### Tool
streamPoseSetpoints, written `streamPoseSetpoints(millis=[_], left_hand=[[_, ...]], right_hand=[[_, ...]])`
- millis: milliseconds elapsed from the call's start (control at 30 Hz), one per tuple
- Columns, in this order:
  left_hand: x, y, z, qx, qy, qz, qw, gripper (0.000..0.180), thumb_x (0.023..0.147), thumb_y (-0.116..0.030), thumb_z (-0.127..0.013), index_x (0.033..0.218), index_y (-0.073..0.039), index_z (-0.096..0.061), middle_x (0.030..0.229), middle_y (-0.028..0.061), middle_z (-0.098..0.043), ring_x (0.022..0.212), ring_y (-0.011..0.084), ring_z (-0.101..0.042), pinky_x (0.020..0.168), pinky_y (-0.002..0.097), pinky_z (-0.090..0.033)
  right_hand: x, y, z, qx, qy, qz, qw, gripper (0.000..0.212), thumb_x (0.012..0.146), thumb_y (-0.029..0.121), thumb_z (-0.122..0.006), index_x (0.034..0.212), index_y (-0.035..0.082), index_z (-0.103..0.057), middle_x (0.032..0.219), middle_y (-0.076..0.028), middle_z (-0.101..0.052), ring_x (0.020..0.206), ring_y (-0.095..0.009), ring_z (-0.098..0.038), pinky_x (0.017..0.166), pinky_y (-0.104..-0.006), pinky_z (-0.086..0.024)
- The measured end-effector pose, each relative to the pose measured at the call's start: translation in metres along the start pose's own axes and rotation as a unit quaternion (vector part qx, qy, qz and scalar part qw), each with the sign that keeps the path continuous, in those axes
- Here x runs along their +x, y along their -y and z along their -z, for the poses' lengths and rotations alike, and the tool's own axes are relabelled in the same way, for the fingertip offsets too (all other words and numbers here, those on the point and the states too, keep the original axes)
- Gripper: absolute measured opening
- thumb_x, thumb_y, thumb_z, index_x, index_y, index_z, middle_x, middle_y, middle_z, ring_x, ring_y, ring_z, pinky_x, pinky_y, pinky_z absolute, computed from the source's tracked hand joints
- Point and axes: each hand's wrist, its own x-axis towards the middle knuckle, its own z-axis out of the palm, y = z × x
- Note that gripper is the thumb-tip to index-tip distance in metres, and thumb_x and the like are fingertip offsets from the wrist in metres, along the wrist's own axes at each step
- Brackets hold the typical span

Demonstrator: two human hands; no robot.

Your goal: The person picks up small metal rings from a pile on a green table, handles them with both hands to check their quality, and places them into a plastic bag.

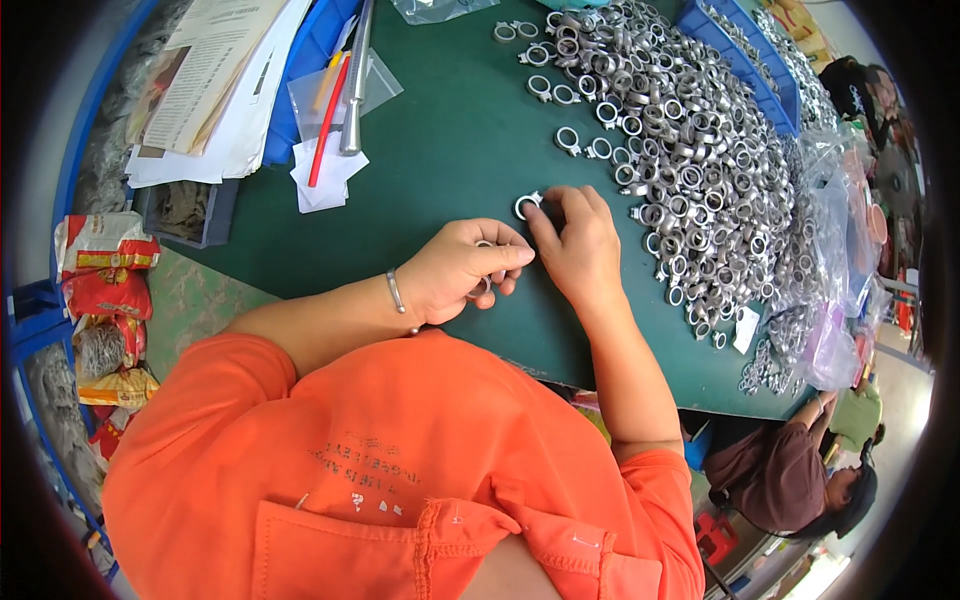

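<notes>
My left hand (452,268), with a metal bangle at the wrist, is closed around metal ring clamps. Parts of a ring clamp (487,286) show between its curled fingers; how many it holds is hidden. Close beside it, my right hand (583,242) has thumb and fingers on a single silver ring clamp (519,211) with a small lug, at the table surface or just above it. A large heap of similar ring clamps (700,170) spreads over the green table (430,130) to the right of my right hand. A few loose ones lie at the heap's near-left edge.
Blue bins (765,75) with more metal parts stand behind the heap. Plastic bags (835,220) lie at the right. Papers (215,90), a red pen (330,125) and a metal rod (356,90) are at the left. Another person (775,475) sits at lower right.
</notes>
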Motion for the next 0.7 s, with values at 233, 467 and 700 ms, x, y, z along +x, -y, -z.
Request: streamPoseSetpoints(millis=[233,467,700], left_hand=[[-0.003,-0.002,0.001,0.068,-0.040,-0.075,0.994,0.014,0.084,-0.013,-0.060,0.089,-0.001,-0.055,0.072,0.0039,-0.053,0.060,0.0080,-0.050,0.041,0.0180,-0.035],[-0.007,-0.011,-0.016,0.146,-0.007,-0.057,0.988,0.013,0.082,-0.012,-0.062,0.088,-0.001,-0.060,0.076,0.0040,-0.056,0.061,0.0071,-0.050,0.043,0.0183,-0.036],[0.005,0.007,-0.008,0.352,0.030,-0.375,0.857,0.006,0.078,-0.005,-0.065,0.082,-0.001,-0.063,0.081,0.0023,-0.057,0.063,0.0088,-0.054,0.048,0.0186,-0.040]], right_hand=[[-0.001,-0.008,0.012,0.262,0.148,-0.167,0.939,0.019,0.077,0.004,-0.059,0.093,-0.004,-0.063,0.074,-0.008,-0.065,0.061,-0.011,-0.060,0.054,-0.0241,-0.047],[-0.034,0.000,0.018,0.327,0.032,-0.084,0.941,0.014,0.080,-0.006,-0.054,0.094,-0.006,-0.058,0.085,-0.008,-0.061,0.068,-0.010,-0.058,0.060,-0.0208,-0.048],[-0.039,-0.004,0.029,0.546,0.061,-0.235,0.802,0.016,0.089,-0.001,-0.046,0.102,-0.004,-0.053,0.081,-0.009,-0.060,0.065,-0.013,-0.057,0.056,-0.0234,-0.049]])
